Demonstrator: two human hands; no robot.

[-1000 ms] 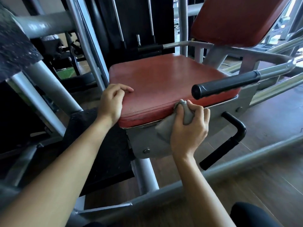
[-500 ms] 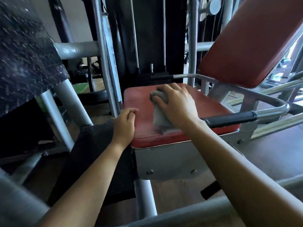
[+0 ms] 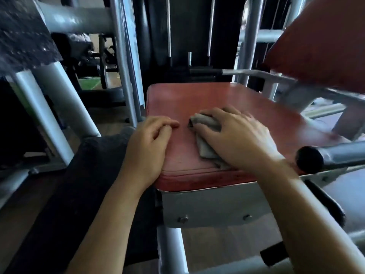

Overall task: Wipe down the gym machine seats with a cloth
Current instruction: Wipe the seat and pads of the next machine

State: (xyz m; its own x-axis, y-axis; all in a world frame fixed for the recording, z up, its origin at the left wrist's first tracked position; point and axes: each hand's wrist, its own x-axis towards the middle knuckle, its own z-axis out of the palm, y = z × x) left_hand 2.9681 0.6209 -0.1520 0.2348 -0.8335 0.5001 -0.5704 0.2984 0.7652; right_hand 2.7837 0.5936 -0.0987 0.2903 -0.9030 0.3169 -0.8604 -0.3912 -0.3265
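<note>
Two hands are seen on a red padded seat (image 3: 227, 95), whose near edge is rounded and stitched above a grey metal bracket (image 3: 213, 204) fixed with bolts. The seat's left edge is bounded closely by grey upright frame tubes (image 3: 126, 76), and a black-capped handle bar (image 3: 310, 159) is set just beside its near right corner. The far half of the pad is left uncovered, as is a strip along the near edge. At the far right a tilted red backrest (image 3: 325, 40) is raised over the seat. A dark weight stack with guide rods (image 3: 187, 36) is seen beyond the seat, and wooden flooring (image 3: 227, 248) lies beneath the machine.

A crumpled grey cloth (image 3: 207, 149) is pressed flat on the near middle of the pad under the right hand (image 3: 235, 139), whose fingers are spread over it and curled onto its left end. The left hand (image 3: 148, 145) is rested at the pad's near left corner, fingers loosely curled and holding nothing, its fingertips just beside the cloth but apart from it.
</note>
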